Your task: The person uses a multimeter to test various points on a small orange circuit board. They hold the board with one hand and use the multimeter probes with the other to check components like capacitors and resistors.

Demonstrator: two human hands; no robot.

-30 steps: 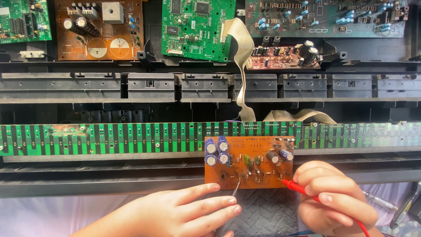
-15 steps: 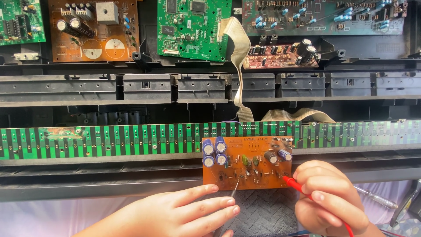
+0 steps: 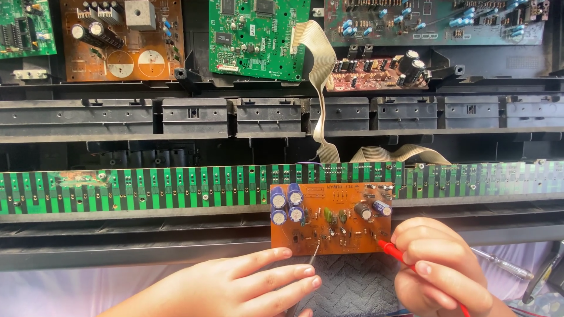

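Note:
A small orange circuit board (image 3: 341, 226) with blue and grey capacitors leans against the long green contact strip (image 3: 176, 188) of an opened keyboard chassis. My left hand (image 3: 235, 287) lies below the board, fingers stretched right, with a thin metal probe tip (image 3: 314, 252) poking up from it onto the board's lower edge. How the fingers grip that probe is hidden. My right hand (image 3: 437, 270) is curled around a red test probe (image 3: 395, 252), its tip touching the board's lower right corner.
Green and brown circuit boards (image 3: 252, 35) are mounted along the top of the black chassis (image 3: 264, 117). A grey ribbon cable (image 3: 320, 88) hangs down to the strip. A dark patterned mat (image 3: 352, 287) lies under the hands, a clear-handled tool (image 3: 505, 264) at right.
The view has shifted slightly, so the orange board and both hands sit a little lower and further left in frame. Both probes stay on the board.

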